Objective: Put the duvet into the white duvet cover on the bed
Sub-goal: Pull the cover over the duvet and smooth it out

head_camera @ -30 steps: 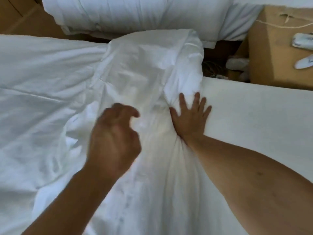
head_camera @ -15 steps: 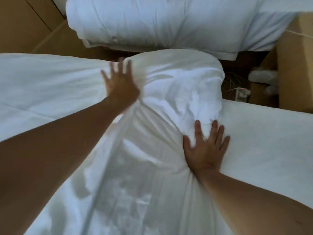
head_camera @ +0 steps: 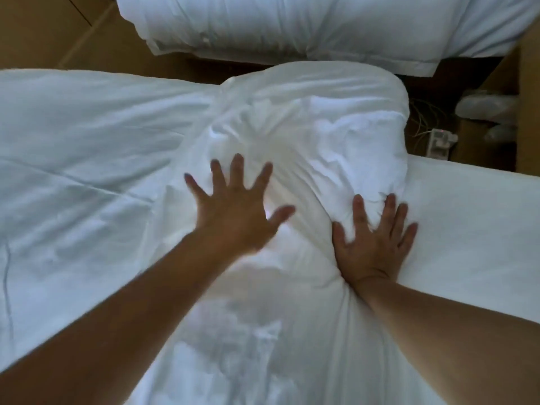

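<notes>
Two bare hands, fingers spread and straight, gripping nothing. The bunched white duvet cover [head_camera: 321, 135] runs near to far along the bed [head_camera: 473, 229], bulging just beyond the fingertips. The right hand [head_camera: 374, 244] presses its right edge. The blurred left hand [head_camera: 233, 211] is over its left side.

Bed [head_camera: 473, 235]: right side is left bare, plain white surface exposed. White duvet cover [head_camera: 321, 135] is laid across the middle, creased and bunched into a puffy lump at the far edge. Flatter white bedding [head_camera: 81, 171] is spread over the left side; duvet or cover cannot be told there.
</notes>
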Available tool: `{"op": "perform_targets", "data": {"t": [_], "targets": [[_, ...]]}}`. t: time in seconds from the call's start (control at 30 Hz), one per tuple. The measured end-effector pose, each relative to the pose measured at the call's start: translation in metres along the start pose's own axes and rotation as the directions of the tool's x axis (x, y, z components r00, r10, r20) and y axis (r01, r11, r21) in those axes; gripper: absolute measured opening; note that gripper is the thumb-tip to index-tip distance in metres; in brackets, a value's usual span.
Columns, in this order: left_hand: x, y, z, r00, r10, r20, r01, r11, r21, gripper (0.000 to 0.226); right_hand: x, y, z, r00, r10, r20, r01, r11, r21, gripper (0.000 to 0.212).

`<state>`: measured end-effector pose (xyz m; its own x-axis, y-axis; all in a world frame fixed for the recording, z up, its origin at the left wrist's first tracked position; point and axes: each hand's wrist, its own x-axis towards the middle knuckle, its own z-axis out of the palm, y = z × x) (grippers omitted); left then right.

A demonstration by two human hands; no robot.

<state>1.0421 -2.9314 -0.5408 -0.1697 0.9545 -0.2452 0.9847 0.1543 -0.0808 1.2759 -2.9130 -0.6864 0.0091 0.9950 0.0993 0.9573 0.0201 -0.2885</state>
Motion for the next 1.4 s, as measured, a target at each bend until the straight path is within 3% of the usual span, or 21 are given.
{"op": "perform_targets", "data": {"t": [0.07,0.13,0.23,0.33,0.4,0.47,0.53,0.6,0.67,0.73,0.8,0.87,0.93,1.03,1.1,1.17,1.23,1.27,1.3,1.33,1.4], "targets": [[-0.117,-0.008,0.034,0.998,0.046,0.042,-0.045,0.999,-0.029,0.092,-0.002,-0.001,0.000,1.000,-0.004,-0.001,0.004,1.000,0.007,0.069],[-0.182,-0.048,0.063,0.987,-0.127,0.102,0.122,0.991,0.058,0.092,-0.001,-0.001,0.000,1.000,-0.007,-0.010,0.007,1.000,0.016,0.068],[-0.192,-0.109,0.080,0.855,-0.426,0.296,0.453,0.891,-0.024,0.091,0.001,-0.004,-0.005,0.999,-0.038,0.006,0.037,0.999,0.027,0.066],[-0.191,-0.117,0.090,0.849,-0.452,0.275,0.497,0.860,-0.119,0.088,-0.002,-0.009,-0.017,0.997,-0.022,0.067,0.023,1.000,-0.012,0.066],[-0.234,-0.101,0.089,0.864,-0.446,0.234,0.484,0.864,-0.138,0.094,0.001,-0.014,-0.034,0.978,0.018,0.206,-0.001,0.997,-0.080,0.072],[-0.314,-0.093,0.095,0.868,-0.445,0.220,0.481,0.863,-0.154,0.113,0.005,-0.029,-0.068,0.914,0.080,0.399,-0.040,0.993,-0.109,0.097],[-0.400,-0.100,0.107,0.835,-0.508,0.212,0.541,0.828,-0.146,0.135,-0.005,-0.063,-0.120,0.822,0.094,0.562,-0.150,0.987,0.054,0.145],[-0.466,-0.118,0.122,0.750,-0.569,0.338,0.632,0.767,-0.111,0.144,-0.054,-0.093,-0.148,0.739,0.099,0.667,-0.241,0.962,0.125,0.143],[-0.506,-0.135,0.131,0.699,-0.539,0.470,0.680,0.705,-0.204,0.111,-0.147,-0.121,-0.160,0.713,0.013,0.701,-0.091,0.993,0.074,0.140],[-0.522,-0.151,0.130,0.718,-0.430,0.548,0.683,0.586,-0.436,0.060,-0.267,-0.143,-0.158,0.711,0.023,0.702,0.016,0.999,-0.048,0.140],[-0.530,-0.167,0.119,0.762,-0.353,0.543,0.647,0.451,-0.615,0.044,-0.386,-0.168,-0.149,0.711,0.028,0.703,0.049,0.995,-0.089,0.134],[-0.540,-0.182,0.111,0.816,-0.298,0.496,0.572,0.546,-0.612,0.056,-0.479,-0.193,-0.140,0.708,0.017,0.706,0.056,0.995,-0.080,0.128],[-0.570,-0.200,0.115,0.844,-0.124,0.522,0.477,0.619,-0.624,0.072,-0.550,-0.210,-0.137,0.709,0.023,0.705,0.044,0.996,-0.076,0.115],[-0.643,-0.224,0.135,0.717,0.044,0.696,0.437,0.749,-0.498,0.111,-0.614,-0.231,-0.132,0.739,0.081,0.669,0.030,0.988,-0.154,0.096],[-0.673,-0.231,0.158,0.755,0.043,0.655,0.282,0.880,-0.382,0.073,-0.621,-0.249,-0.130,0.766,0.133,0.629,-0.005,0.979,-0.202,0.092],[-0.692,-0.238,0.169,0.808,0.043,0.587,0.372,0.735,-0.567,0.017,-0.617,-0.266,-0.133,0.755,0.185,0.629,-0.047,0.972,-0.229,0.094],[-0.703,-0.248,0.170,0.806,0.063,0.588,0.533,0.353,-0.769,0.007,-0.620,-0.271,-0.129,0.757,0.216,0.616,-0.096,0.970,-0.222,0.098],[-0.709,-0.252,0.171,0.813,0.059,0.580,0.551,0.245,-0.798,0.005,-0.623,-0.269,-0.126,0.766,0.219,0.604,-0.107,0.970,-0.216,0.099],[-0.719,-0.258,0.172,0.813,0.066,0.578,0.550,0.241,-0.800,0.013,-0.625,-0.264,-0.124,0.773,0.219,0.596,-0.114,0.971,-0.208,0.099],[-0.733,-0.264,0.176,0.794,0.055,0.605,0.545,0.373,-0.750,0.039,-0.625,-0.260,-0.123,0.775,0.221,0.592,-0.127,0.972,-0.197,0.098],[-0.780,-0.276,0.191,0.773,-0.075,0.630,0.453,0.762,-0.464,0.112,-0.626,-0.257,-0.123,0.776,0.219,0.592,-0.144,0.975,-0.171,0.097]]}}
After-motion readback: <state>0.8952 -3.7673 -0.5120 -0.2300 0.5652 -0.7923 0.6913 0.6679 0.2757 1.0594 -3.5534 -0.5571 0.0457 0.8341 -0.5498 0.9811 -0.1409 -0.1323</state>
